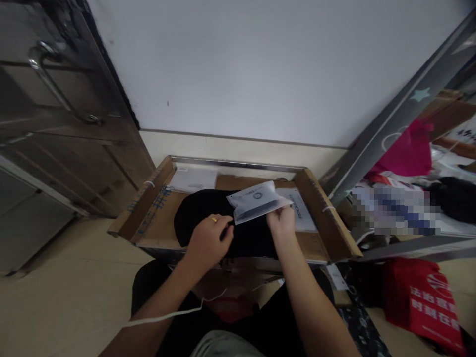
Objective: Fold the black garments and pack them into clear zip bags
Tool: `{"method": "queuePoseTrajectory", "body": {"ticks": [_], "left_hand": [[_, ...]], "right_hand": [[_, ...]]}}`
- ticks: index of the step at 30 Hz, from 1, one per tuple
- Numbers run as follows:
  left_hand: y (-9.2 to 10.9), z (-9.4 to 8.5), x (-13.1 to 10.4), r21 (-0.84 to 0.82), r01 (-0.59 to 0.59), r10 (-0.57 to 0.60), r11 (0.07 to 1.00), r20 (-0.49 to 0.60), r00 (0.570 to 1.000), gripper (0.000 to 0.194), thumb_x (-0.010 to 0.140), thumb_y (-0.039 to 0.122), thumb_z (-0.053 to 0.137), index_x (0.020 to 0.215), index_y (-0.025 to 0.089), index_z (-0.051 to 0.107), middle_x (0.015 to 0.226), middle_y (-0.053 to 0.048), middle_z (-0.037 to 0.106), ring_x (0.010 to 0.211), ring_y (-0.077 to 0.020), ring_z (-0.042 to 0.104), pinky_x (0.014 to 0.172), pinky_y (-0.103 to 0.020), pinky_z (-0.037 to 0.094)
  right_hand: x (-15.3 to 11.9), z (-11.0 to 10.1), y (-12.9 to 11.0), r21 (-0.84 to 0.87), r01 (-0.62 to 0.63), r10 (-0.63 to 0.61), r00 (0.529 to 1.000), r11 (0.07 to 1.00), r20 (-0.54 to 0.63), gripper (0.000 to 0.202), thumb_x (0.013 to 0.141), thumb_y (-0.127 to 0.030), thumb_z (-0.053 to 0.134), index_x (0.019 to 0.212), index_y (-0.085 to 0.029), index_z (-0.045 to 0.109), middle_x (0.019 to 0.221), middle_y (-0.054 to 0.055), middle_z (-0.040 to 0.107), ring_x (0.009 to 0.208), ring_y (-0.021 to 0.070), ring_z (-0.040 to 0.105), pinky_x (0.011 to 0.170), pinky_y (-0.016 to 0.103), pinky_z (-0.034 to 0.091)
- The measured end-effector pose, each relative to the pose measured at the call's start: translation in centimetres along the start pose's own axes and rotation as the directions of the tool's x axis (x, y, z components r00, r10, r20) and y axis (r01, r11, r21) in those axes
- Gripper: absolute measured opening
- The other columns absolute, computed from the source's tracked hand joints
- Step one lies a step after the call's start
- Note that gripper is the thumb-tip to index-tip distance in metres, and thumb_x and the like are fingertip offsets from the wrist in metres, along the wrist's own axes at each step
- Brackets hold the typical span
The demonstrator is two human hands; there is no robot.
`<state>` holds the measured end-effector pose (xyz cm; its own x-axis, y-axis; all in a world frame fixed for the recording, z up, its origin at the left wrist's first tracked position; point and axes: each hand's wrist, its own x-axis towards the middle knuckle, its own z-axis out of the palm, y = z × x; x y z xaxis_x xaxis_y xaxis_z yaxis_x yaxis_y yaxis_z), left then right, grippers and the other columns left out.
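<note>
My right hand (281, 219) grips the right end of a translucent frosted plastic pouch (256, 198) with dark printing and a round logo on it. Something dark shows through the lower side of the pouch. To the left of it, my left hand (211, 239) has its fingers curled in, with a gold ring on one finger. Whether anything small is pinched in it is hard to make out against the black. Under both hands lies a black cloth-like item (193, 208), spread inside a shallow cardboard box (152, 214).
Another printed pouch (299, 210) lies at the box's right, and a white packet (195, 179) at its back left. A white cable (163, 317) crosses my left forearm. A wooden door (63, 148) stands left; a cluttered shelf and a red bag (420, 302) are right.
</note>
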<state>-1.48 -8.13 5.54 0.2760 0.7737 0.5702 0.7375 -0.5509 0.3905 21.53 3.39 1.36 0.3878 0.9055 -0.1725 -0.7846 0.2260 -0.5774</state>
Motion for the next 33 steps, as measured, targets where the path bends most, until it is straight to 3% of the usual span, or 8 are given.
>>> {"method": "queuePoseTrajectory", "body": {"ticks": [2, 5, 9, 12, 19, 22, 26, 33], "left_hand": [[1.9, 1.3, 0.6, 0.046, -0.022, 0.024, 0.999, -0.049, 0.998, 0.023, 0.093, 0.02, 0.058, 0.114, 0.019, 0.066, 0.102, -0.01, 0.067, 0.095, -0.024, 0.061, 0.086, -0.04, 0.052], [2.4, 3.2, 2.0, 0.141, -0.069, 0.084, 0.988, -0.098, 0.992, 0.024, 0.093, 0.021, 0.06, 0.115, 0.019, 0.067, 0.109, -0.012, 0.065, 0.1, -0.0277, 0.057, 0.088, -0.044, 0.05], [0.2, 4.2, 3.6, 0.181, -0.141, 0.165, 0.973, -0.124, 0.978, 0.025, 0.096, 0.013, 0.049, 0.096, 0.021, 0.072, 0.094, -0.01, 0.066, 0.09, -0.0244, 0.057, 0.081, -0.042, 0.048], [-1.8, 3.8, 4.2, 0.187, -0.167, 0.193, 0.968, -0.132, 0.972, 0.03, 0.098, 0.013, 0.045, 0.097, 0.022, 0.073, 0.093, -0.01, 0.067, 0.089, -0.0238, 0.056, 0.082, -0.043, 0.047], [-4.3, 3.3, 3.7, 0.313, -0.201, 0.182, 0.928, 0.091, 0.979, 0.026, 0.095, 0.01, 0.046, 0.088, 0.02, 0.069, 0.094, -0.011, 0.065, 0.092, -0.0264, 0.053, 0.081, -0.043, 0.044], [-4.6, 3.9, 2.9, 0.355, -0.173, 0.12, 0.919, 0.166, 0.979, 0.022, 0.092, 0.008, 0.048, 0.087, 0.019, 0.066, 0.093, -0.01, 0.064, 0.092, -0.0271, 0.054, 0.08, -0.043, 0.044], [-3.8, 4.3, 2.3, 0.331, -0.15, 0.098, 0.932, 0.169, 0.981, 0.01, 0.09, 0.013, 0.056, 0.09, 0.019, 0.065, 0.095, -0.01, 0.062, 0.095, -0.0279, 0.055, 0.083, -0.044, 0.045], [0.0, 4.5, 2.5, 0.113, -0.419, 0.394, 0.901, 0.191, 0.899, 0.015, 0.097, 0.023, 0.052, 0.093, 0.018, 0.066, 0.094, -0.008, 0.062, 0.092, -0.0242, 0.054, 0.084, -0.042, 0.046]], "right_hand": [[-1.2, 0.5, 0.6, 0.008, 0.026, -0.026, 1.0, 1.0, 0.004, 0.017, 0.073, -0.004, 0.057, 0.075, -0.021, 0.058, 0.071, -0.005, 0.069, 0.071, 0.0109, 0.068, 0.086, 0.026, 0.059], [-3.1, 1.3, 1.4, -0.001, 0.036, -0.036, 0.999, 0.999, 0.037, 0.018, 0.072, -0.004, 0.061, 0.077, -0.021, 0.058, 0.073, -0.006, 0.069, 0.073, 0.0103, 0.067, 0.088, 0.026, 0.058], [-4.8, 1.7, 1.3, -0.026, 0.031, -0.028, 0.994, 0.999, 0.105, 0.022, 0.069, -0.002, 0.064, 0.077, -0.023, 0.061, 0.075, -0.007, 0.069, 0.078, 0.0099, 0.068, 0.093, 0.026, 0.055], [-5.3, 1.5, 0.3, -0.067, 0.002, 0.01, 0.986, 0.998, 0.169, 0.022, 0.068, -0.003, 0.066, 0.078, -0.023, 0.064, 0.081, -0.004, 0.072, 0.086, 0.0111, 0.07, 0.098, 0.029, 0.054], [-6.1, -0.4, -2.5, -0.402, -0.231, 0.295, 0.95, 0.886, 0.105, 0.03, 0.069, -0.009, 0.068, 0.098, -0.016, 0.074, 0.086, 0.006, 0.076, 0.077, 0.0168, 0.071, 0.078, 0.031, 0.061], [-6.9, -1.7, -3.0, -0.516, -0.232, 0.315, 0.946, 0.825, 0.079, 0.039, 0.064, -0.009, 0.075, 0.103, -0.015, 0.076, 0.082, 0.006, 0.074, 0.075, 0.016, 0.071, 0.073, 0.027, 0.06], [-7.8, -2.7, -3.4, -0.58, -0.203, 0.322, 0.94, 0.789, 0.109, 0.043, 0.058, -0.01, 0.081, 0.1, -0.016, 0.079, 0.082, 0.002, 0.071, 0.074, 0.014, 0.068, 0.07, 0.026, 0.058], [-8.1, -1.8, -3.6, -0.659, -0.147, 0.326, 0.932, 0.738, 0.156, 0.053, 0.055, -0.011, 0.082, 0.107, -0.02, 0.078, 0.089, 0.0, 0.07, 0.058, 0.0094, 0.058, 0.051, 0.024, 0.046]]}}
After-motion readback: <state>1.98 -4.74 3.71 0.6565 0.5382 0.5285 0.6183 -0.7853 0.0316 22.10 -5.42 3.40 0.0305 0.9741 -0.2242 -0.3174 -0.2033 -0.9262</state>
